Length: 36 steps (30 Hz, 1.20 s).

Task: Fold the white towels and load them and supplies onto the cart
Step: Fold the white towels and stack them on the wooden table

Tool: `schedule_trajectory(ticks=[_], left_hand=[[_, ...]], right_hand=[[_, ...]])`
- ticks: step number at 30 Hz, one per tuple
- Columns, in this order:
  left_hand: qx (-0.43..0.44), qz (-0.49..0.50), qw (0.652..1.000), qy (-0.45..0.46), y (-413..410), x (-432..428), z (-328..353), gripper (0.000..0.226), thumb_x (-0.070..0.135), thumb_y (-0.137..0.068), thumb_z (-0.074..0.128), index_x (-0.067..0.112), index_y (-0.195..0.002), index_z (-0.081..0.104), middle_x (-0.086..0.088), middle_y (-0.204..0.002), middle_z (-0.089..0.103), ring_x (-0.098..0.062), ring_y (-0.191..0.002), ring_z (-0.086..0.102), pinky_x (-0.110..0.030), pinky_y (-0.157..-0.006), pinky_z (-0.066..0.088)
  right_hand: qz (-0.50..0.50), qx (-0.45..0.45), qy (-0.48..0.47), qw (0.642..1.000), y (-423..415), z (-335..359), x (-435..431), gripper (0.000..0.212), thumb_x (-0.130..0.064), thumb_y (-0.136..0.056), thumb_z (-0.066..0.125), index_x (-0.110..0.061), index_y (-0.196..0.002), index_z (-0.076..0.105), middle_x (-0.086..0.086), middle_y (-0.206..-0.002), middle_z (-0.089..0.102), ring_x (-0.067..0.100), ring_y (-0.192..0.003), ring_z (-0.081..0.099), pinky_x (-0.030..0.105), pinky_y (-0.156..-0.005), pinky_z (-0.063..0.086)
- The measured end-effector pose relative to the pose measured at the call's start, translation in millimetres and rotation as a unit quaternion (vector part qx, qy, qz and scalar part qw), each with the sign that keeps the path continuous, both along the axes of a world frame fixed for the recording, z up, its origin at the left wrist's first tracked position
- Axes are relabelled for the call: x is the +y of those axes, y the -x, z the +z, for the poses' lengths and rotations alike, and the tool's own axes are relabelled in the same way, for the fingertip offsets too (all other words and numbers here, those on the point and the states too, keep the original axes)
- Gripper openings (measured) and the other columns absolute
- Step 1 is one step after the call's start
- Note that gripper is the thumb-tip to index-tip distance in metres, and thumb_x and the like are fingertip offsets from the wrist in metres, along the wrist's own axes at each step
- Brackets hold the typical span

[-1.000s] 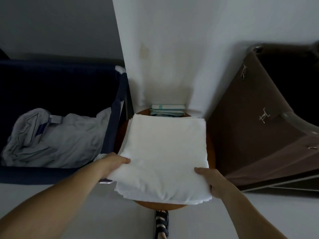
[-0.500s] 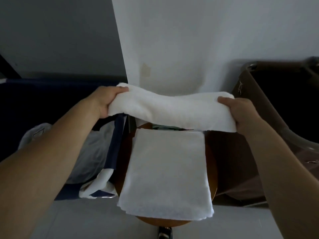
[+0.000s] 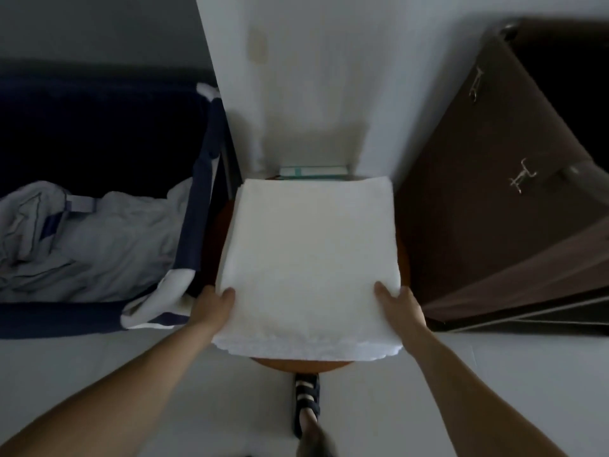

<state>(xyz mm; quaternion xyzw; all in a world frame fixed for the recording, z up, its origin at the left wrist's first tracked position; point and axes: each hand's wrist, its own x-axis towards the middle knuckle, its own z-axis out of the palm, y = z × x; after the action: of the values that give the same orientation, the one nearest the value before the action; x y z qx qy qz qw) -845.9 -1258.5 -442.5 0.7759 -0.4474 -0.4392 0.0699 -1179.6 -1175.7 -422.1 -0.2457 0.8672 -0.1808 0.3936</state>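
The navy laundry bin (image 3: 199,206), w/ crumpled grey linen (image 3: 92,239) inside, is standing just left of the round wooden stool (image 3: 296,363). The brown fabric bin (image 3: 487,199) is standing just right of it. The folded white towels (image 3: 309,258) are lying on the stool as one stack, w/ the long axis running away from the person toward the wall. The left hand (image 3: 212,306) & right hand (image 3: 400,305) are gripping the stack's two near corners, thumbs on top, other fingers hidden; both are equally near. A teal box (image 3: 313,171) is sitting at the stool's far edge. In a lift, the far end is probably going to sag.
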Motion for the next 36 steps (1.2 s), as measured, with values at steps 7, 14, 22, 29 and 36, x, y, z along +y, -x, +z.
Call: schedule_trajectory(ticks=[7, 14, 22, 29, 36], left_hand=[[-0.089, -0.057, 0.985, 0.139, 1.3, 1.6, 11.2, 0.034, 0.035, -0.105, 0.037, 0.003, -0.099, 0.049, -0.024, -0.101, 0.062, -0.04, -0.096, 0.06, -0.035, -0.074, 0.037], [-0.115, -0.063, 0.986, 0.105, 6.2, 26.7, -16.4, 0.036, 0.036, -0.106, 0.031, 0.003, -0.111, 0.045, -0.022, -0.11, 0.06, -0.039, -0.099, 0.06, -0.043, -0.083, 0.048], [-0.236, -0.356, 0.865, 0.264, 26.1, -5.3, -5.7, 0.075, 0.056, -0.097, 0.018, 0.017, -0.157, -0.005, -0.007, -0.165, -0.012, -0.025, -0.151, -0.016, -0.045, -0.122, 0.005], [-0.21, -0.398, 0.86, 0.241, 23.3, -12.6, -56.4, 0.073, 0.069, -0.094, 0.006, 0.033, -0.155, -0.013, 0.007, -0.16, -0.027, -0.013, -0.146, -0.029, -0.038, -0.12, -0.011], [-0.212, -0.411, 0.859, 0.219, 27.7, -21.4, -32.6, 0.076, 0.066, -0.093, 0.004, 0.027, -0.156, -0.012, 0.001, -0.164, -0.017, -0.016, -0.148, -0.026, -0.039, -0.12, -0.011]], right_hand=[[0.084, 0.165, -0.002, 0.983, 9.8, 12.6, -12.9, 0.06, -0.054, -0.101, 0.034, -0.002, -0.124, 0.052, 0.024, -0.122, 0.061, 0.042, -0.113, 0.057, 0.042, -0.088, 0.044], [0.088, 0.168, -0.053, 0.98, -8.3, -16.7, 14.0, 0.057, -0.055, -0.101, 0.031, -0.007, -0.129, 0.044, 0.02, -0.121, 0.062, 0.04, -0.111, 0.059, 0.046, -0.091, 0.046], [0.333, 0.343, 0.106, 0.872, -25.4, -8.9, -29.5, 0.072, -0.07, -0.094, 0.017, -0.038, -0.154, -0.007, -0.005, -0.164, -0.014, 0.02, -0.15, -0.019, 0.047, -0.119, -0.004], [0.412, 0.315, 0.042, 0.854, -35.0, -57.9, -38.7, 0.075, -0.075, -0.09, -0.001, -0.04, -0.155, -0.009, -0.005, -0.163, -0.024, 0.02, -0.146, -0.031, 0.048, -0.116, -0.022], [0.415, 0.291, 0.031, 0.861, -37.8, -38.6, -49.4, 0.078, -0.076, -0.086, -0.002, -0.039, -0.154, -0.01, -0.004, -0.163, -0.022, 0.02, -0.147, -0.03, 0.051, -0.118, -0.018]])
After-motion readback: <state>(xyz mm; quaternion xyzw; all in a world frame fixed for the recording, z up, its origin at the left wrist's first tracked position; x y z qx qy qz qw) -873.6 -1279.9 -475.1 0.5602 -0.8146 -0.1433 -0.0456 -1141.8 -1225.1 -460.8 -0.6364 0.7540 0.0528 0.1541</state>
